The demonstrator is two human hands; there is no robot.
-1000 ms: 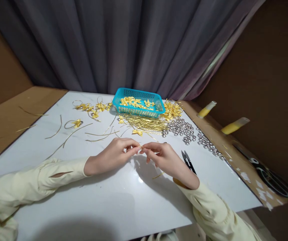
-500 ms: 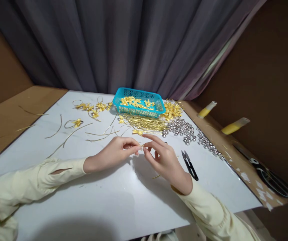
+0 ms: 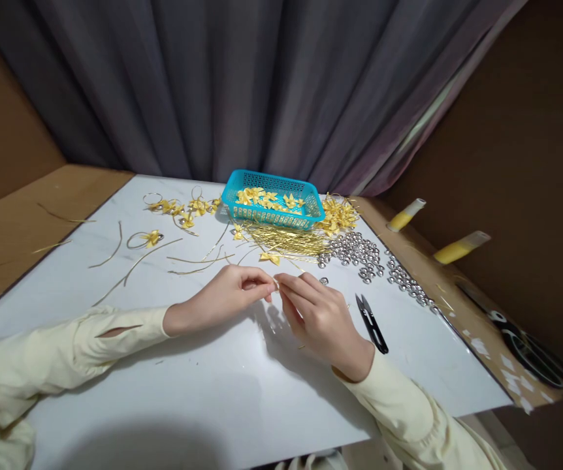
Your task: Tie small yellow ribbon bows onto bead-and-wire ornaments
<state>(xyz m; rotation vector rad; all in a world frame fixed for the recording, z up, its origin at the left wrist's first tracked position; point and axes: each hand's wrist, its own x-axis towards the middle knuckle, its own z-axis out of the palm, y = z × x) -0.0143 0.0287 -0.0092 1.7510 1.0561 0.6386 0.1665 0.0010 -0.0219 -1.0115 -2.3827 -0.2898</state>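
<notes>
My left hand (image 3: 242,288) and my right hand (image 3: 315,310) meet fingertip to fingertip above the white board (image 3: 203,391). Both are closed in a pinch around something tiny, mostly covered by the fingers, that I cannot make out. Just beyond the fingertips lies a yellow ribbon bow (image 3: 270,258). Behind it is a bundle of gold wire ties (image 3: 286,239). To the right of my right hand rest black thread snips (image 3: 371,324), blades pointing away. One silver bead (image 3: 324,281) sits close to the right knuckles.
A turquoise basket (image 3: 272,219) holding yellow bows stands at the back. Silver beads (image 3: 357,251) are spread at right; finished-looking bows with loops (image 3: 166,207) lie at back left. Large scissors (image 3: 526,349) and two yellow-filled tubes (image 3: 460,248) sit along the right edge.
My right hand has rolled inward, its fingers drawing closer together against the left fingertips. A silver bead beyond it shows more fully. My left hand stays almost still.
</notes>
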